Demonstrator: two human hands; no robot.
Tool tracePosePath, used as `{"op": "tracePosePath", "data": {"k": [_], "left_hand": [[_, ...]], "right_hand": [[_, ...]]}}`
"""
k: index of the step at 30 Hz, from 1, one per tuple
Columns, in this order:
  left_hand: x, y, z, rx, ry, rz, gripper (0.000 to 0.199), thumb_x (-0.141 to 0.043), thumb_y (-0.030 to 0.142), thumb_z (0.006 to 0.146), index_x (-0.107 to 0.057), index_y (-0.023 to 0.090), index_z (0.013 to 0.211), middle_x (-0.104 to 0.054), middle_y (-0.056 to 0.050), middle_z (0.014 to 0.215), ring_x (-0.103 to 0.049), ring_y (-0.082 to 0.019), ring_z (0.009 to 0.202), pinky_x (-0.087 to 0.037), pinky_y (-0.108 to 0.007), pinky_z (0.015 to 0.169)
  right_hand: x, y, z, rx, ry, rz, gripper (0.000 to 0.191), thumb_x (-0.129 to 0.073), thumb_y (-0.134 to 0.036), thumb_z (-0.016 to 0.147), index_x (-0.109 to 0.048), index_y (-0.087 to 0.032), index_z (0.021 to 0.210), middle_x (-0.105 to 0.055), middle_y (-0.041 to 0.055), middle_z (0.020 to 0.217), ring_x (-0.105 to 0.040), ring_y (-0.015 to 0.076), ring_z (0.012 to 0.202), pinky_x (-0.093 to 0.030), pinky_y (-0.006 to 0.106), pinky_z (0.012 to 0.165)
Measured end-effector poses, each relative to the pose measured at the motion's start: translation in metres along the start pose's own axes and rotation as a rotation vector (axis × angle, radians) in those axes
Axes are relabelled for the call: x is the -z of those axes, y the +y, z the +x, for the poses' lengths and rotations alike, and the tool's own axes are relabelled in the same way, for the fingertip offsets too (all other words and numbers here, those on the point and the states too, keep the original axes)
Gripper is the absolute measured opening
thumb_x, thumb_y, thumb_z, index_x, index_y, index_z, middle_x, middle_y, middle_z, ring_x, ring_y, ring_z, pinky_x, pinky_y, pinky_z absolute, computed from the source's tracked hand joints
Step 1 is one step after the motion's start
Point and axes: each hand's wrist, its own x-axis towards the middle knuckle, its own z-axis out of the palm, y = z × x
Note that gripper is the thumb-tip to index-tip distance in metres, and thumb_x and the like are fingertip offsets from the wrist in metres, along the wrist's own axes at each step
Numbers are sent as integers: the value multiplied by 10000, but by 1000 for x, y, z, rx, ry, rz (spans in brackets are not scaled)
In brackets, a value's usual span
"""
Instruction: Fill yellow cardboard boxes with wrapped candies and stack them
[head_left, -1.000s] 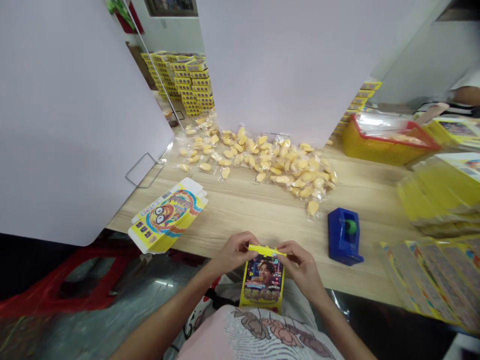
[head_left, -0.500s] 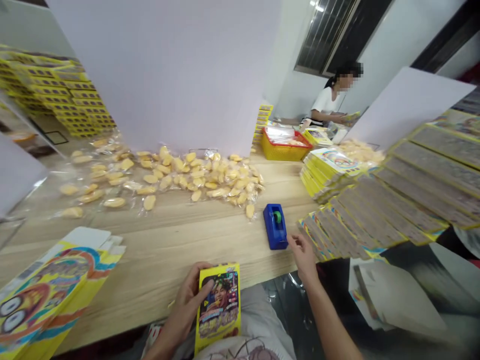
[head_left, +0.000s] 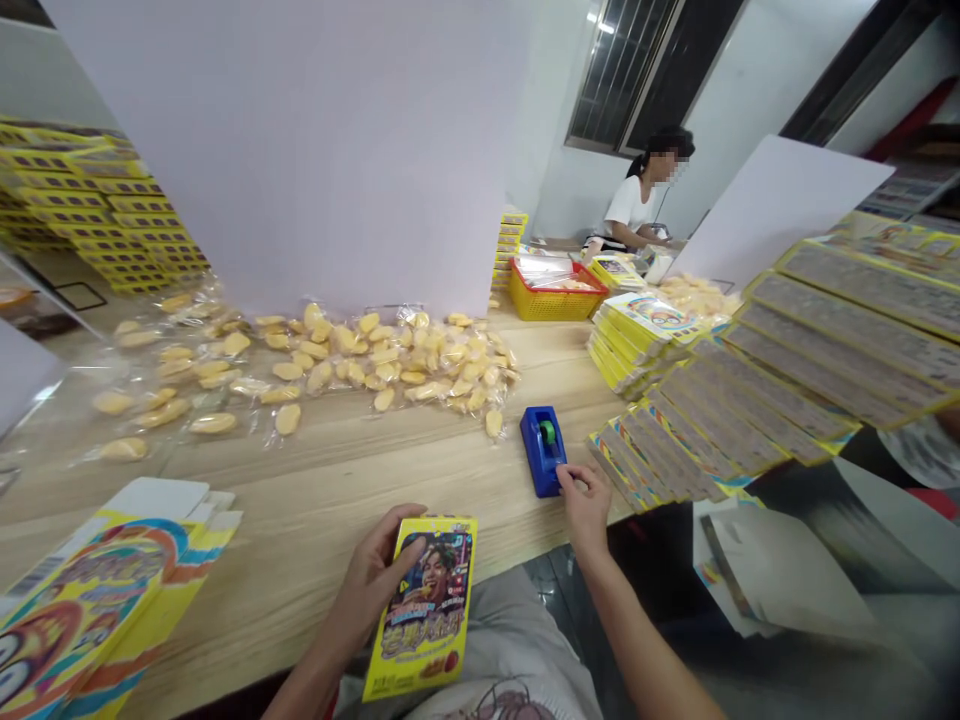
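Head view, fingers first. My left hand had hold of a yellow printed carton: the fingers were curled out of sight behind it and the thumb lay across its left edge, near the top corner. The carton stood tilted, with its picture of a person facing up, and was held out over the person's lap, just past the near edge of the wooden table. My right hand held nothing; its fingers were loosely curled and half open. Those fingertips sat just beside the base of a blue tape dispenser, though I could not tell whether they touched it.

Beyond the dispenser, clear-wrapped yellow pieces lay scattered in a loose band across the table. A flattened printed box blank lay near my left hand. To the right were overlapping rows of printed sheets and a stack of folded cartons. Farther back stood a yellow basket with a red rim, and a co-worker sat at the far end, hands too small to read.
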Motion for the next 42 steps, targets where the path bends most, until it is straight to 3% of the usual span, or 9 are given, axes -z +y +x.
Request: {"op": "tracePosePath", "data": {"k": [4, 9, 14, 20, 25, 30, 33, 38, 42], "left_hand": [[3, 2, 3, -6, -8, 31, 390, -677, 394, 771, -525, 212, 1080, -643, -14, 864, -607, -166, 702, -482, -236, 605], [2, 1, 8, 17, -12, 12, 370, -665, 376, 795, -488, 217, 1079, -634, -9, 857, -614, -159, 678, -476, -233, 587], [0, 2, 7, 36, 10, -27, 403, -693, 377, 768, -481, 216, 1071, -640, -6, 825, -629, -168, 656, -477, -233, 561], [1, 8, 6, 79, 20, -82, 423, -718, 367, 741, -476, 221, 1056, -642, 5, 799, -628, -162, 615, -493, -242, 544], [2, 15, 11, 74, -67, -31, 386, -694, 384, 761, -472, 219, 1030, -633, 2, 814, -627, -169, 618, -476, -238, 524], [3, 27, 20, -29, -156, 161, 305, -662, 381, 786, -530, 189, 983, -600, 7, 793, -572, -134, 650, -424, -204, 559], [2, 35, 25, -89, -246, 283, 300, -668, 398, 770, -570, 175, 945, -574, 10, 772, -542, -134, 683, -408, -203, 590], [-6, 46, 33, -54, -514, 346, 367, -705, 433, 712, -608, 156, 933, -599, -19, 835, -552, -163, 756, -424, -229, 654], [-11, 46, 31, -14, -597, 332, 361, -717, 406, 703, -621, 150, 939, -603, -26, 836, -549, -162, 759, -423, -230, 657]], "right_hand": [[4, 0, -16, -8, 70, 68, 352, -754, -468, 591, -696, -160, 751, -594, 101, 1068, -573, 204, 916, -489, 275, 635], [3, -11, 0, -217, -40, 142, 369, -813, -436, 487, -682, -148, 677, -621, 47, 718, -571, 166, 626, -460, 271, 505], [5, -18, -1, -218, -41, 186, 368, -795, -447, 538, -669, -158, 728, -627, 45, 812, -581, 157, 686, -474, 259, 554], [13, 5, -32, -5, -18, 161, 312, -714, -447, 680, -650, -143, 701, -552, 110, 1184, -574, 214, 993, -485, 321, 800], [6, 26, -37, 84, 96, 12, 309, -662, -444, 714, -655, -137, 682, -562, 116, 1069, -541, 226, 1019, -431, 338, 861], [21, 22, -44, 103, 54, -22, 310, -660, -449, 722, -616, -153, 642, -570, 91, 973, -531, 224, 974, -420, 336, 858], [29, -4, -54, 114, -208, -67, 297, -622, -454, 785, -609, -172, 694, -586, 70, 940, -539, 208, 929, -433, 302, 807], [-1, -72, -52, 212, -1204, -142, 268, -606, -398, 822, -629, -175, 676, -614, 35, 795, -559, 173, 778, -441, 271, 709], [-37, -94, -51, 354, -1497, -257, 216, -587, -347, 816, -658, -181, 696, -602, 4, 728, -536, 139, 675, -411, 242, 626]]}}
